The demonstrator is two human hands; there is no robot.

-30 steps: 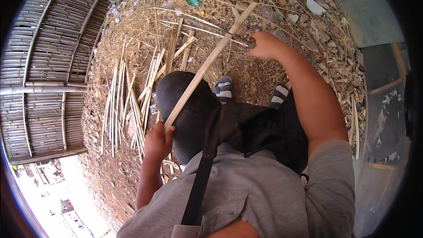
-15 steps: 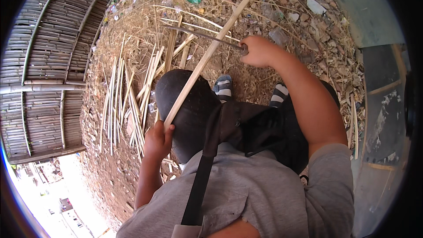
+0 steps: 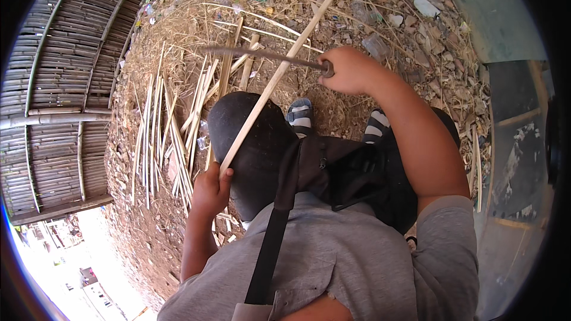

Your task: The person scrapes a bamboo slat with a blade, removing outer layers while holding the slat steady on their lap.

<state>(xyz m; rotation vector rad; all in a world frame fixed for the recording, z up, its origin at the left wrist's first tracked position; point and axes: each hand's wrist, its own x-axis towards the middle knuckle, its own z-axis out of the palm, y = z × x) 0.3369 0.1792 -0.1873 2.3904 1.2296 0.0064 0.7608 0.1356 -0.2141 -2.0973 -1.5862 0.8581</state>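
Observation:
A long pale split bamboo strip (image 3: 267, 88) slants across my left knee, its far end up over the littered ground. My left hand (image 3: 210, 190) is closed around its near end, the thumb along the strip. In my closed right hand (image 3: 348, 70) is the grip end of a long, thin, dark-bladed knife (image 3: 262, 54). The blade crosses the strip well above the knee and points left. Whether its edge presses into the strip, I cannot tell. The knife's grip is mostly hidden by my fingers.
Several split bamboo strips (image 3: 156, 142) lie on the ground to the left, with more beyond my knee. A bamboo slat wall (image 3: 59, 83) stands at the left and dark panels (image 3: 514, 137) at the right. Stones, dry grass and a plastic container (image 3: 376, 46) litter the ground ahead.
The knife's blade has tilted, its tip now lower and farther left. My right hand has shifted slightly left, while my left hand keeps its hold on the strip.

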